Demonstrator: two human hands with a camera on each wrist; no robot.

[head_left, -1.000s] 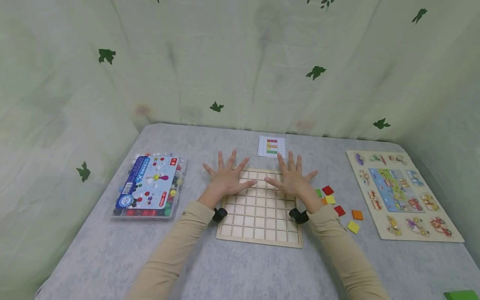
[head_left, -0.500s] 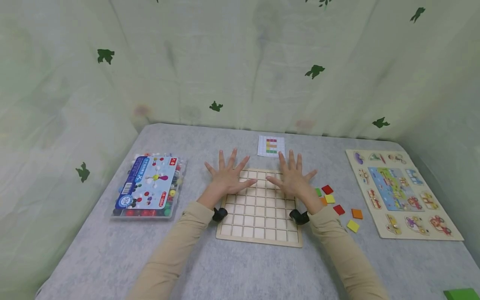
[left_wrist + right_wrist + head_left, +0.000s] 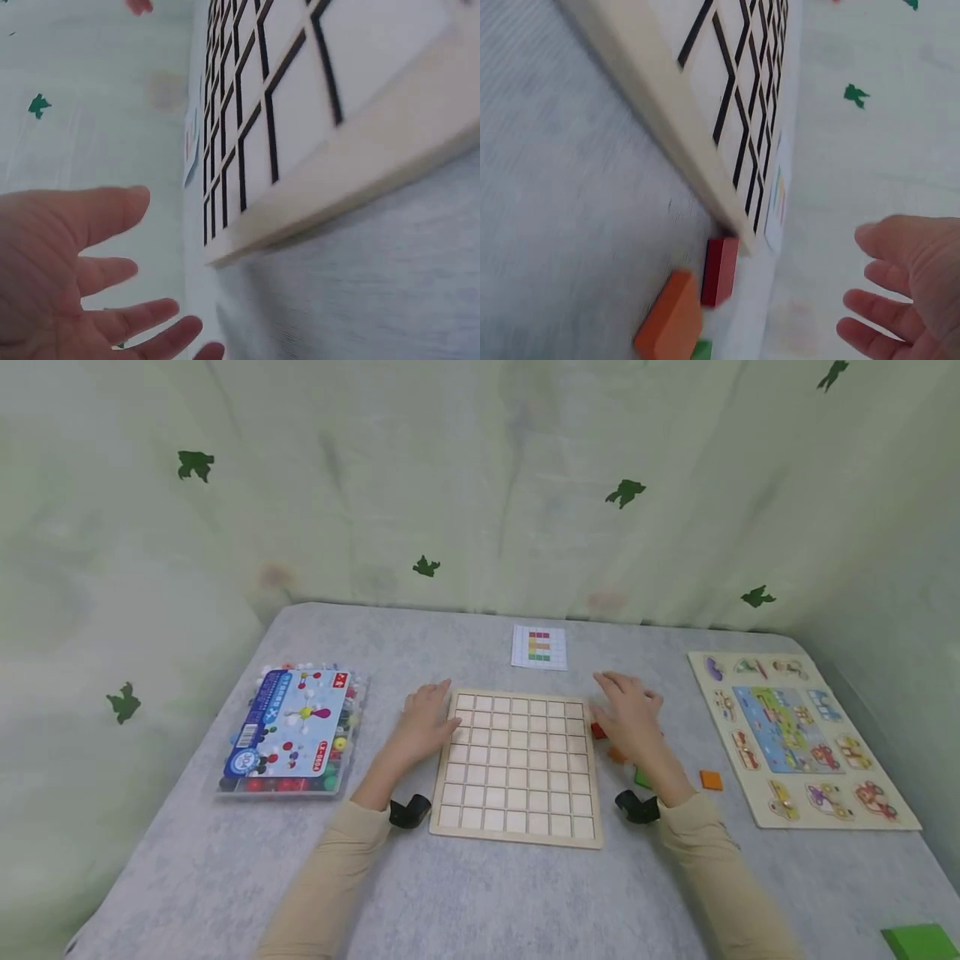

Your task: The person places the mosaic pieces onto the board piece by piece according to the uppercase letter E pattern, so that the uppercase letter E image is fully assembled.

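The person's left grip [image 3: 420,722] is loosely spread and holds nothing, the wooden grid board [image 3: 517,758] just to its right. The right grip [image 3: 633,720], also relaxed with nothing in it, has the board to its left and a red tile [image 3: 597,732], orange tile [image 3: 617,755] and green tile [image 3: 642,777] beside or below it on the worktop [image 3: 480,902]. Board contact seems unlikely, though the head view leaves it unclear.

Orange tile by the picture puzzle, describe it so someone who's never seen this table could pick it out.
Find the large picture puzzle board on the right of the table. Just left of it lies a small square orange tile. It sits apart, while the other orange tile lies near the right hand.
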